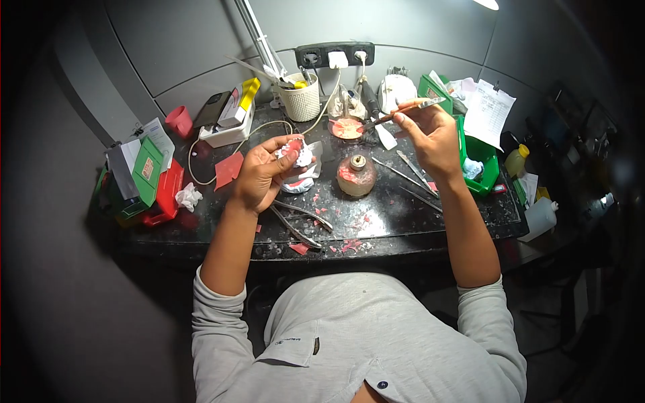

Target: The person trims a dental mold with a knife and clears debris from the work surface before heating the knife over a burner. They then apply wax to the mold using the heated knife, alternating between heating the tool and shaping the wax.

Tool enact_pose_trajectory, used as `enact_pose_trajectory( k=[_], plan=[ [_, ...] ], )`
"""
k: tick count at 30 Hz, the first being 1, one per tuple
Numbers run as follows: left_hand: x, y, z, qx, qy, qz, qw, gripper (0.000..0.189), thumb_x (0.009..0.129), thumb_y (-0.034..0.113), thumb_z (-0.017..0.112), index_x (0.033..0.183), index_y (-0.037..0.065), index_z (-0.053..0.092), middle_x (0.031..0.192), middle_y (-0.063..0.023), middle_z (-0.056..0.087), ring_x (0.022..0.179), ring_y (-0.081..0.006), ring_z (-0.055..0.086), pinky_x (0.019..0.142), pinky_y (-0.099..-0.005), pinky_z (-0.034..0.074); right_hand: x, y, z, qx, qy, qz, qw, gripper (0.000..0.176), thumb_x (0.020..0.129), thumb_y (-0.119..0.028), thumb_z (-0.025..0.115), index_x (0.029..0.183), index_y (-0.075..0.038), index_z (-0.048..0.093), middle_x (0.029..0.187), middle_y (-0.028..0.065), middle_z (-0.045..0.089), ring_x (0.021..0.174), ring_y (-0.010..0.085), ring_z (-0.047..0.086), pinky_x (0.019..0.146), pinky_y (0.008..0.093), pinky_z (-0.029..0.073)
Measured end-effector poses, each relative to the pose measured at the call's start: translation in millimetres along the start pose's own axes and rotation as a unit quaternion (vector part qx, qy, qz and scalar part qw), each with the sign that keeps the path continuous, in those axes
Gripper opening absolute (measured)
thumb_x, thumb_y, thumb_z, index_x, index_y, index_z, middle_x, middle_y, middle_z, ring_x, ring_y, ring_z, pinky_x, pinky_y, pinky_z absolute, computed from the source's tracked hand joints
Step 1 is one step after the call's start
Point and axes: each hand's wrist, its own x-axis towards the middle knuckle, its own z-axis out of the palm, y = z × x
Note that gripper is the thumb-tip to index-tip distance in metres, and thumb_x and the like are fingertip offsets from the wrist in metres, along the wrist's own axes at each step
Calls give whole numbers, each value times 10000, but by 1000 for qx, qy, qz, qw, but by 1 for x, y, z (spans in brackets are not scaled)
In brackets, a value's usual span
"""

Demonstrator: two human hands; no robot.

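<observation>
My left hand [261,176] is closed around a white dental cast [304,158] with pink wax on it, held up over the bench. In my right hand [433,140] is a wax knife [379,122], gripped between thumb and fingers. Its blade end reaches left to the rim of a small dish of pink wax [347,129]. Below the dish, between my hands, stands a round glass spirit burner [356,177] with a metal wick holder. A second white piece [297,186] lies on the bench under my left hand.
Pliers [295,225] and pink wax scraps [351,246] lie near the front edge. Metal instruments [411,176] rest right of the burner. A wax sheet [229,169] and a red bin [164,195] are left; a green bin [478,161] is right. Behind stands a pen cup [299,102].
</observation>
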Motion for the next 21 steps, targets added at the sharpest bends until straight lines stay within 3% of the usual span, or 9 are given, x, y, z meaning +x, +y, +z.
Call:
enact_pose_trajectory(
  k=[4,7,9,11,14,19,21],
  plan=[
    [0,4,5,-44,0,-12,999,467,978,-31,584,1404,-145,433,1287,-272,614,1219,-344,642,1016,-329,585,-1,-2,0,-2,3,10,1000,157,943,-53,720,1066,35,678,952,95,742,862,131,714,711,273,603],
    [-1,6,8,-40,-43,-4,998,444,974,-53,562,1390,-149,438,1298,-302,603,1266,-348,609,1053,-320,561,-1,-6,-10,86,37,25,995,178,932,-45,725,1073,52,674,964,119,746,881,159,728,695,283,610],
    [-2,6,12,-28,-25,-6,999,443,973,-41,574,1384,-143,445,1284,-298,613,1251,-345,621,1044,-323,567,-4,-12,-18,107,25,74,991,215,935,-73,711,1109,44,660,1026,140,734,916,200,726,742,319,613],
    [-1,5,12,-16,-8,-8,1000,441,972,-29,586,1378,-137,451,1269,-295,623,1235,-342,634,1034,-326,573,-6,-7,-26,114,10,89,989,211,922,-74,715,1097,30,663,1008,138,736,899,189,723,718,302,599],
    [0,0,-2,19,25,-30,999,429,966,-5,615,1355,-124,478,1241,-273,647,1172,-319,673,946,-310,616,-9,-2,-28,107,-29,86,990,155,914,-66,716,1045,4,673,973,124,743,882,173,716,700,287,582],
    [3,0,-10,14,-59,-62,996,483,974,9,598,1415,-119,449,1255,-248,654,1036,-273,726,751,-267,646,-12,-7,-25,95,-39,84,991,147,919,-77,714,1042,-4,680,980,116,748,890,166,715,706,284,575],
    [1,1,1,12,-46,-56,997,514,977,16,590,1443,-120,417,1270,-263,644,1052,-283,723,777,-270,641,-13,-8,-23,109,-33,76,991,160,913,-47,722,1033,53,690,968,156,753,886,195,738,675,292,608]
  ],
)
